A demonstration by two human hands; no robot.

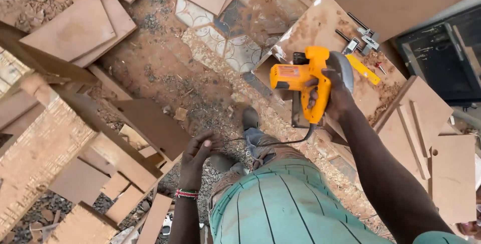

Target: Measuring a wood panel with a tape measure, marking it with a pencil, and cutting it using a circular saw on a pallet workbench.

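Yellow circular saw (305,81) sits right of centre in the upper half of the head view, held by its handle in the right hand (334,93), whose grip is wrapped tight around the yellow handle with the fingers curled over its front. The saw's grey blade guard shows behind the hand, and its black cord (280,142) loops down from the handle toward the person's legs. Under and behind the saw lies a dusty brown board (320,23), tilted across the upper right of the frame, with a few small metal fittings (363,41) and a yellow strip (364,69) resting on it near the saw. The left hand (194,161) hangs at lower centre, wearing a beaded wristband (186,193); its grip is empty, the fingers loosely bent and the fingertips touching or just beside the cord, though I cannot tell which. More cut boards (75,28) lie scattered on the sawdust-covered ground (165,68) at the upper left and along the left edge, and another stack of boards (436,138) lies at the right. A patch of patterned tile (225,38) shows at upper centre. The person's green striped shirt (285,204) fills the bottom centre.
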